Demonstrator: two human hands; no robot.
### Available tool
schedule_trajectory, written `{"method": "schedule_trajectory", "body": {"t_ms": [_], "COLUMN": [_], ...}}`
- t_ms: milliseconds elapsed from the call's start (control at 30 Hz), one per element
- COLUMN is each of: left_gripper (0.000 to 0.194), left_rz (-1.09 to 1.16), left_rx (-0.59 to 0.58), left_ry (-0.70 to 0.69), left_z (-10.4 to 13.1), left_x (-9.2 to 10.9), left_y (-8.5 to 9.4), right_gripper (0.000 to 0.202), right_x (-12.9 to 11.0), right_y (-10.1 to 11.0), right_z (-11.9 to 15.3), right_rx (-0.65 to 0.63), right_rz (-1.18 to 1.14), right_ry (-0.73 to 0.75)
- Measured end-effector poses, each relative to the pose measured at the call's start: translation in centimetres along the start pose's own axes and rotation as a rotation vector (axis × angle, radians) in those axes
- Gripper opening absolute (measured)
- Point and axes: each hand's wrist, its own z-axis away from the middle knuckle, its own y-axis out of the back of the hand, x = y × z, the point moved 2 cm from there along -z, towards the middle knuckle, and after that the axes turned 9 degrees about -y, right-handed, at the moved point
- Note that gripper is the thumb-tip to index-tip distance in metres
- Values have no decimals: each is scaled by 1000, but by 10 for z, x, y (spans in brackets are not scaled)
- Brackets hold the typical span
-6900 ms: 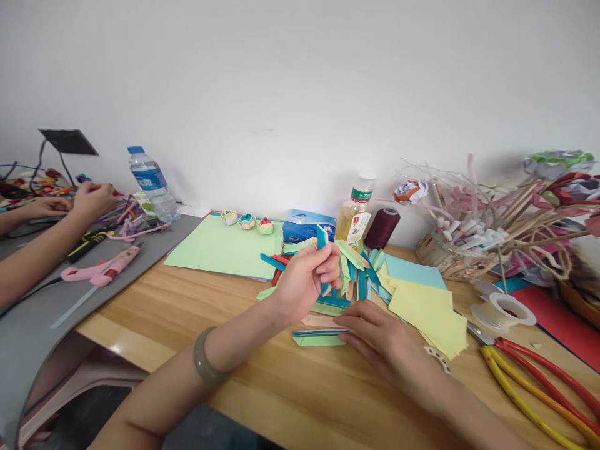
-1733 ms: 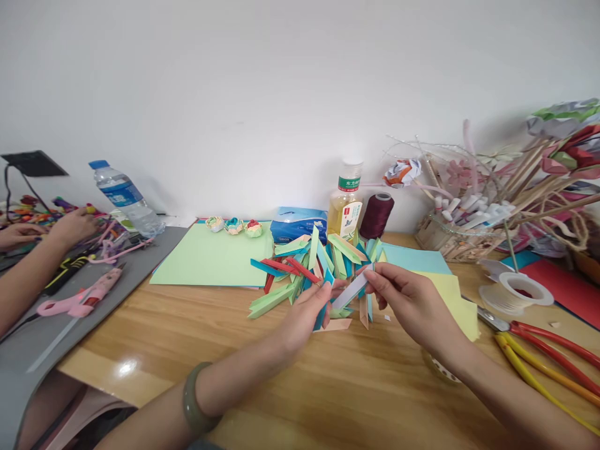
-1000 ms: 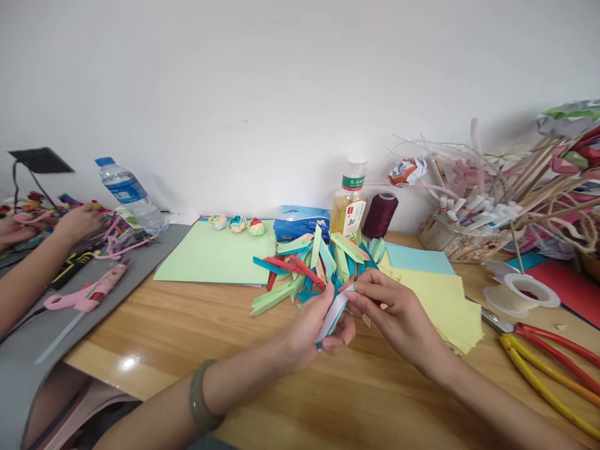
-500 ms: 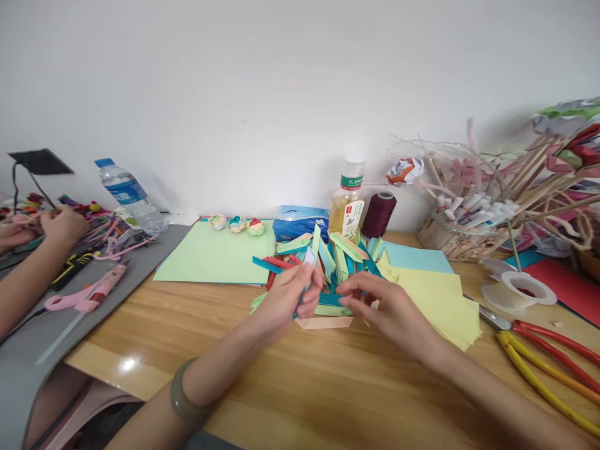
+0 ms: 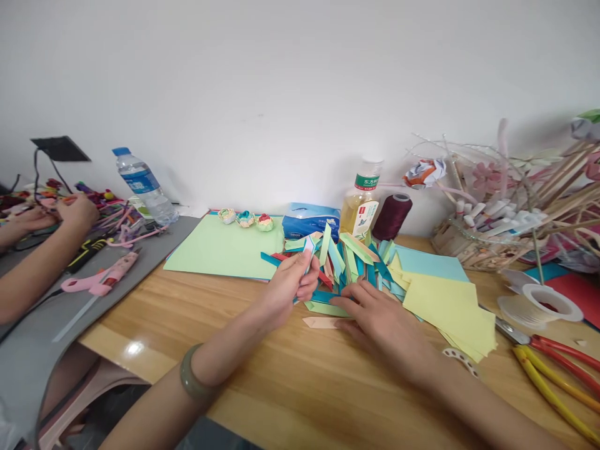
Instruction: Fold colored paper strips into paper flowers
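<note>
Peach paper strip (image 5: pixel 320 322), seen whole beside the fingers in the earlier frame, now has its right end partly covered by the right hand (image 5: pixel 382 315), which has come down from its hover to the tabletop (image 5: pixel 290 369). It lies flat, nearest the person, its long axis running left to right, so its left end points away from that hand. The right hand is the nearer one; its fingers are bent and slightly spread, and whether they pinch anything I cannot tell. Just beyond the peach strip, a teal strip (image 5: pixel 323 297) and a light green strip (image 5: pixel 323 308) lie nearly parallel to it, the teal one reaching the right index finger. Up and to the left, the left hand (image 5: pixel 287 284) is closed, thumb against curled fingers, pinching a folded paper piece (image 5: pixel 309 244) that stands steeply, tip up. It stays raised, much as before. Behind both hands spreads the strip pile (image 5: pixel 350 256), with yellow paper (image 5: pixel 443 306) to its right.
</note>
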Motion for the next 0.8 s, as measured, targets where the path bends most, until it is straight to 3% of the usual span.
{"method": "schedule_trajectory", "body": {"t_ms": [233,800], "left_gripper": [35,39], "left_rz": [15,17], "left_rx": [12,14], "left_ry": [24,47], "left_z": [-2,-3], "left_x": [-2,-4], "left_y": [1,1], "right_gripper": [14,18], "right_x": [-2,-4], "right_y": [-7,-11], "right_z": [3,2], "right_rx": [77,122], "right_rz": [73,81], "right_ry": [50,33]}}
